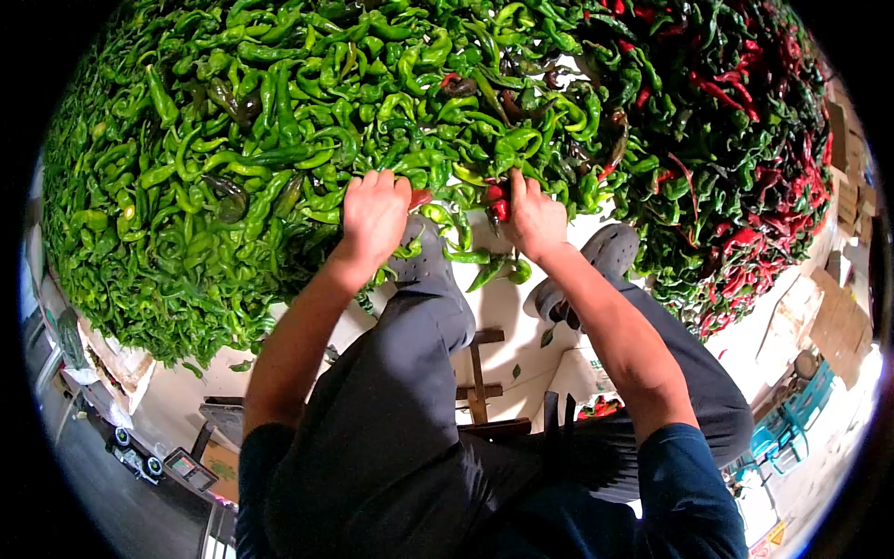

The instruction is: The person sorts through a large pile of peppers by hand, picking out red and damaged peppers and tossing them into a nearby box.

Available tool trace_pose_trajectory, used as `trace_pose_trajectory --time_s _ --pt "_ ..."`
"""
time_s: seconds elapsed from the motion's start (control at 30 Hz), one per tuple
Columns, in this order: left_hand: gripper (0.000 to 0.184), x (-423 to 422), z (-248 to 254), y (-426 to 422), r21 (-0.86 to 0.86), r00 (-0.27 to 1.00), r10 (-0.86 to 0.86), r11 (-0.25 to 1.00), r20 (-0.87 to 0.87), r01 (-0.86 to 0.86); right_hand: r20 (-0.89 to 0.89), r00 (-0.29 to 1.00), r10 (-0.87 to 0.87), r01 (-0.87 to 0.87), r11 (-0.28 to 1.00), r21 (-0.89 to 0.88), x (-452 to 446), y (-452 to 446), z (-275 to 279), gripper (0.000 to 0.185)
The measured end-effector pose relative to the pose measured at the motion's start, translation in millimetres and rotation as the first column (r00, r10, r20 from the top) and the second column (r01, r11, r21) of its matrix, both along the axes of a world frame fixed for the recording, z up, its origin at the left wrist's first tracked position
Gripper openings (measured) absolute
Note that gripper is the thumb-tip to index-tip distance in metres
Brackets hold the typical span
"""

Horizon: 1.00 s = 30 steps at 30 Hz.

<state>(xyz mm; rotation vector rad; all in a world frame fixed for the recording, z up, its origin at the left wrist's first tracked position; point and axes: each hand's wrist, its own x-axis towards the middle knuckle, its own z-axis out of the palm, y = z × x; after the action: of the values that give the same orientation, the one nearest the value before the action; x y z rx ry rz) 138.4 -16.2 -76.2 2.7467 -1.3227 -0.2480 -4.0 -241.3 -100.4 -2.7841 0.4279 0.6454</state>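
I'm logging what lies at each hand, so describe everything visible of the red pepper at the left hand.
The red pepper looks smooth and glossy. Its visible end juts sideways from the thumb side of the left hand, which seems to touch it; the remainder is hidden. It sits just beyond the left shoe, near green peppers.

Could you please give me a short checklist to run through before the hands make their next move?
1. Left hand at the peppers: ok, it is at the near edge of the green pile, beside a red pepper.
2. Right hand at the peppers: ok, red pieces show at its fingertips.
3. Firm grip in either hand: cannot tell, the fingers hide it.
4. Floor between the shoes free of peppers: not ok, loose green peppers lie there.
5. Bare forearms free of sleeves: ok, both sleeves end near the elbows.
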Motion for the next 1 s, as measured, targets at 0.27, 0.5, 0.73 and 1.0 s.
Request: trace_pose_trajectory --time_s 0.27,0.5,0.73,1.0 --pt "0.014 33 2 7 0.220 0.949 0.130 0.973 -0.286 -0.067 -0.658 0.632 -0.410 0.429 -0.522 0.737 -14 -67 39 0.051" --pt "0.023 64 64 32 0.233 0.101 0.344 0.797 -0.934 -0.557 -0.631 0.705 -0.323 0.212 -0.753 0.623 -11 -46 39 0.078" --pt "0.039 43 62 50 0.224 -0.335 -0.115 0.539 -0.935 -0.812 -0.583 0.745 -0.324 0.228 -0.698 0.679 5 -30 50 0.079" --pt "0.041 6 47 24 0.251 -0.423 -0.370 0.431 -0.827 -0.867 -0.618 0.704 -0.350 0.200 -0.737 0.646 -8 -29 57 0.059"
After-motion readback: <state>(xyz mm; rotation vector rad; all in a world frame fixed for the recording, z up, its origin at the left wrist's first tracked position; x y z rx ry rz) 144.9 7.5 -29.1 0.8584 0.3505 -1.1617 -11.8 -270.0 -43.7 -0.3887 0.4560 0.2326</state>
